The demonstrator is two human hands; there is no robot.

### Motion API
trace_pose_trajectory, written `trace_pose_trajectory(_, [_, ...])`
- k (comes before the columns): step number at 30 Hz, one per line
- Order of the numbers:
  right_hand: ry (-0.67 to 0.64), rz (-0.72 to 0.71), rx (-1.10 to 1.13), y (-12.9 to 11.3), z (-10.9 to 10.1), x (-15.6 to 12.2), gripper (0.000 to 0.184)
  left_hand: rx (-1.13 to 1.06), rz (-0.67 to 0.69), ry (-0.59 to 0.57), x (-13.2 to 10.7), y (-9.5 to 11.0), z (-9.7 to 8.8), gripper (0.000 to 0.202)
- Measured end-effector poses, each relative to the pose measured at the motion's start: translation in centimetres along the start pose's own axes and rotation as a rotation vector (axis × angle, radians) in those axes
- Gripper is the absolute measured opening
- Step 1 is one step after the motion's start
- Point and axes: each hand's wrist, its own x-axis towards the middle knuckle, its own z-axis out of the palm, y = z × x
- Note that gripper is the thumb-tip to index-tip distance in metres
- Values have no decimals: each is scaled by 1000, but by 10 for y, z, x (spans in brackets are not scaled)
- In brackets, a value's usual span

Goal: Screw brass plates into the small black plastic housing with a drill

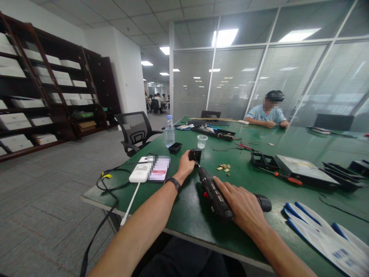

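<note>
My left hand (186, 164) grips a small black plastic part (195, 154) upright above the green table. My right hand (243, 204) is wrapped round a black cordless drill (212, 194) lying on its side, its bit (197, 163) pointing at the black part. Whether the bit touches it I cannot tell. Right of the part lies a small heap of brass-coloured pieces (224, 167). Behind it stands a clear plastic cup (202, 141), with a black plastic tray (175, 148) to its left.
A water bottle (170, 132), a white power bank (140, 170) and a phone (159, 168) sit at left. To the right are a black frame (264, 161), a screwdriver (288, 178), a metal box (305, 169) and white-blue gloves (323, 234). Another person (268, 111) sits across the table (184, 207).
</note>
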Motion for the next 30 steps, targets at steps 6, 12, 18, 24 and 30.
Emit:
trace_pose_trajectory(6, [-14,8,-4,-1,-2,1,73,4,-2,4,0,1,1,45])
trace_pose_trajectory(12, [-34,16,-8,-1,-5,2,72,10,-7,11,0,4,0,48])
trace_pose_trajectory(18, [-101,36,1,-3,-12,3,69,10,-29,-3,1,6,-1,46])
trace_pose_trajectory(24, [-100,48,5,-3,-13,6,67,12,-15,-10,4,1,0,44])
trace_pose_trajectory(30, [-73,48,7,-3,-9,5,67,59,5,0,3,3,0,42])
